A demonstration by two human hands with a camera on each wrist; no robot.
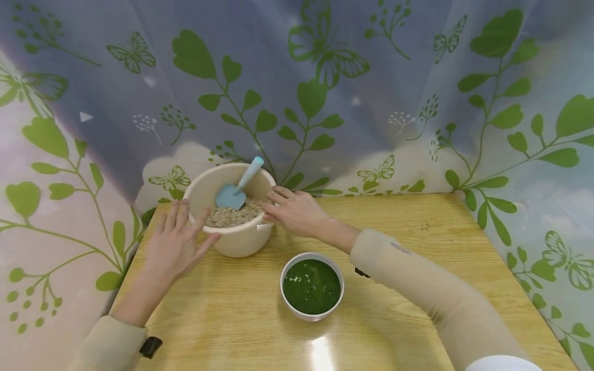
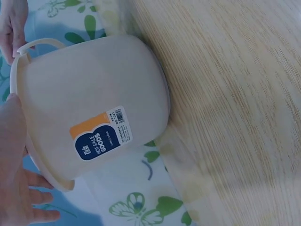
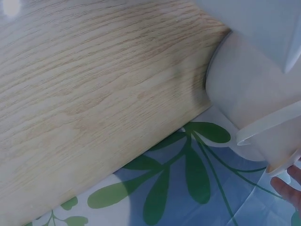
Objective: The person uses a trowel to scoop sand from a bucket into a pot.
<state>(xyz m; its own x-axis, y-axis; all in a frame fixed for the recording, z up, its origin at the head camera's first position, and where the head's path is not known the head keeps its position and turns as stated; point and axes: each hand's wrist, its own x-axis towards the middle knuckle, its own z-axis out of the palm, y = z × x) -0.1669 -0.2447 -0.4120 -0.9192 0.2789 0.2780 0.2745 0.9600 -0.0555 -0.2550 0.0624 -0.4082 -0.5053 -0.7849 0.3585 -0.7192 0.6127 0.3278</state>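
A cream bucket with a thin handle stands at the back left of the table. Inside lie pale flakes or grains, and a light blue scoop leans there with its handle upward. My left hand is at the bucket's left front rim, fingers spread and fairly straight. On the opposite side, my right hand rests its extended fingers on the rim near the handle joint. The left wrist view shows a label on the bucket's wall.
A white bowl of dark green liquid sits in front of the bucket, close to my right forearm. The wooden table backs onto a leaf-patterned curtain, which also runs along both sides.
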